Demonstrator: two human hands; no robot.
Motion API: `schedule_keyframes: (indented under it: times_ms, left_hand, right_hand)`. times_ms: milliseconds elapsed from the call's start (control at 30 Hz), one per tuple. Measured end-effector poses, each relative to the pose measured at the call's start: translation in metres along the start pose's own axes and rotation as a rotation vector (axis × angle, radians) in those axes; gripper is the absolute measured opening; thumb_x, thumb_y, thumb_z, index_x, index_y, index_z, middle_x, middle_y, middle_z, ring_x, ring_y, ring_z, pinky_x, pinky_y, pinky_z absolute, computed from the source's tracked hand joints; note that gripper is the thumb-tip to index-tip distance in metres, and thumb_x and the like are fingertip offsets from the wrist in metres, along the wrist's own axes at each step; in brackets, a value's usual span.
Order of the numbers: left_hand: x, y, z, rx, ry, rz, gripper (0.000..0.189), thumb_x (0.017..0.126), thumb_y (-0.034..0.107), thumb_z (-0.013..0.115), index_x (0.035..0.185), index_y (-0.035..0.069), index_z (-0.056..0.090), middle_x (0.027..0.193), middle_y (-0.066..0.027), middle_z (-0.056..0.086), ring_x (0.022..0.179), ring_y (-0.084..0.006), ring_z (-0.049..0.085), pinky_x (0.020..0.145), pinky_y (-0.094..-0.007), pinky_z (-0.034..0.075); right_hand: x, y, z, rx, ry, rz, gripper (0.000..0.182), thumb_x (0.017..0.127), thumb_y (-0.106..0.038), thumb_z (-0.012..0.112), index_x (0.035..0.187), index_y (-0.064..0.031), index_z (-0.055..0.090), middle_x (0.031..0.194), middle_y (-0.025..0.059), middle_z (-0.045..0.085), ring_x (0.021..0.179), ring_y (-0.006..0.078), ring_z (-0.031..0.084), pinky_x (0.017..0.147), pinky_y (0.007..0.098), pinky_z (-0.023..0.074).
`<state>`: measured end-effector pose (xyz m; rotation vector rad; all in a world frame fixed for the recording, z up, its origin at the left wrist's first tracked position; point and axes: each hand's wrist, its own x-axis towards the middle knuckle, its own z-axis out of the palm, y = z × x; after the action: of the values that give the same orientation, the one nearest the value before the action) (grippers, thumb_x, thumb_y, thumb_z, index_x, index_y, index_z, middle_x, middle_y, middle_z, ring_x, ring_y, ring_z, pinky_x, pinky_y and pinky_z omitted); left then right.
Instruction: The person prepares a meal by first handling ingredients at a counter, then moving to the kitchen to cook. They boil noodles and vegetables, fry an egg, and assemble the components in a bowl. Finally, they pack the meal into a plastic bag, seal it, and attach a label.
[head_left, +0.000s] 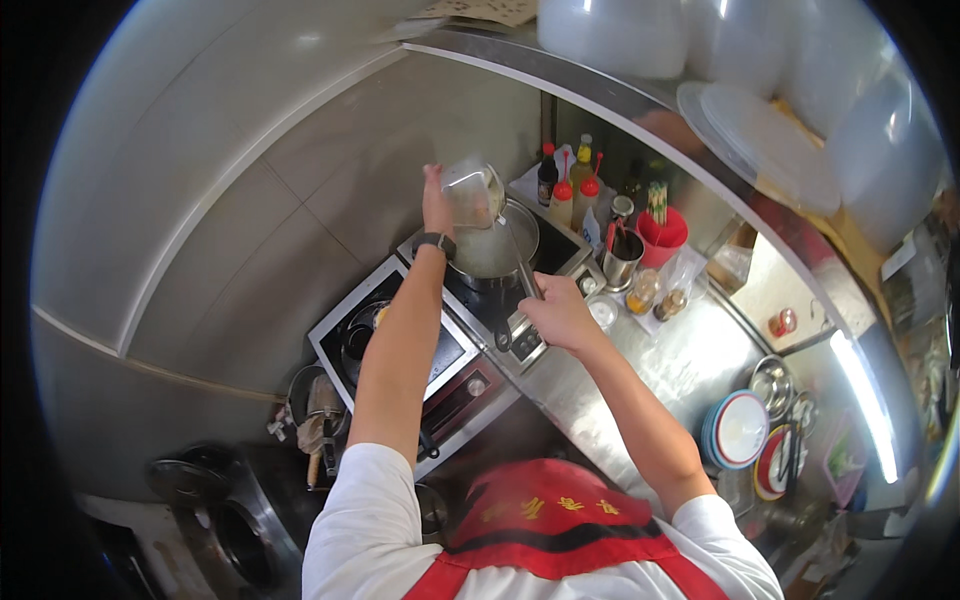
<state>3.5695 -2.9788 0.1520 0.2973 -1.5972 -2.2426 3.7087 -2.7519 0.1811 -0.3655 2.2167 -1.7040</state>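
Observation:
My left hand (436, 201), with a dark watch on its wrist, grips a clear plastic container (466, 201), tilted above a metal pot (486, 251). Pale, cloudy liquid shows in the pot, which stands on the rear cooktop (559, 247). In my right hand (556, 309) is the handle of a long metal utensil (520, 256). It slants up over the pot towards a rounded head (495, 191), partly hidden behind the container. What the container holds is too blurred to tell. The pot's black handle (502, 336) points towards me, below my right hand.
Left of my forearm, a dark pan (358, 334) sits on a second cooktop (450, 364). Sauce bottles (561, 202), a metal utensil cup (622, 259) and a red container (661, 238) stand right of the pot. Stacked plates (739, 429) lie farther right, beneath an overhead shelf (637, 97).

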Motion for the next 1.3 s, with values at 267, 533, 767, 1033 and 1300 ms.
schedule_keyframes:
  times_ms: [267, 533, 767, 1033, 1300]
  left_hand:
    - [-0.031, -0.029, -0.023, -1.065, 0.073, 0.066, 0.092, 0.081, 0.078, 0.031, 0.142, 0.009, 0.033, 0.146, -0.0097, 0.034, 0.132, -0.0296, 0.034, 0.110, -0.0460, 0.027]
    - [-0.069, -0.029, -0.047, -1.213, 0.001, -0.040, 0.097, 0.075, 0.085, 0.022, 0.143, 0.018, 0.031, 0.148, -0.0097, 0.030, 0.133, -0.0401, 0.029, 0.099, -0.0716, 0.021]
    - [-0.163, 0.008, -0.053, -0.948, 0.004, -0.002, 0.087, 0.079, 0.080, 0.023, 0.141, 0.021, 0.035, 0.146, -0.0098, 0.035, 0.132, -0.0397, 0.032, 0.098, -0.0703, 0.027]
    - [-0.319, -0.046, -0.053, -0.821, -0.146, -0.308, 0.077, 0.086, 0.061, 0.043, 0.144, 0.011, 0.031, 0.151, -0.0129, 0.024, 0.137, -0.0443, 0.020, 0.109, -0.0641, 0.006]
    - [-0.442, -0.226, -0.007, -0.898, -0.517, -1.094, 0.074, 0.083, 0.065, 0.047, 0.132, 0.008, 0.046, 0.136, -0.0113, 0.046, 0.125, -0.0320, 0.042, 0.104, -0.0514, 0.034]
  right_hand:
    - [-0.032, -0.089, 0.006, -0.633, 0.063, -0.217, 0.035, 0.075, -0.009, 0.049, 0.107, 0.0067, 0.049, 0.072, 0.0295, 0.057, 0.074, 0.0462, 0.057, 0.071, 0.0485, 0.0462]
    - [-0.050, -0.065, -0.064, 0.548, -0.189, 0.184, 0.033, 0.084, -0.006, 0.047, 0.115, 0.0042, 0.050, 0.060, 0.0027, 0.048, 0.036, 0.0074, 0.040, 0.031, 0.0208, 0.0271]
    - [-0.009, 0.033, -0.070, 1.086, -0.243, 0.417, 0.017, 0.085, -0.004, 0.049, 0.101, 0.0019, 0.051, 0.061, 0.0030, 0.048, 0.035, 0.0085, 0.035, 0.029, 0.0230, 0.0232]
    - [-0.007, 0.116, -0.015, 1.061, -0.044, 0.472, 0.054, 0.093, -0.042, 0.046, 0.126, 0.0004, 0.038, 0.095, 0.0148, 0.056, 0.059, 0.0224, 0.060, 0.046, 0.0322, 0.0504]
    - [-0.284, 0.182, -0.039, 0.476, 0.326, 0.549, 0.065, 0.093, -0.060, 0.037, 0.116, -0.0040, 0.059, 0.080, 0.0085, 0.061, 0.054, 0.0150, 0.055, 0.042, 0.0271, 0.0441]
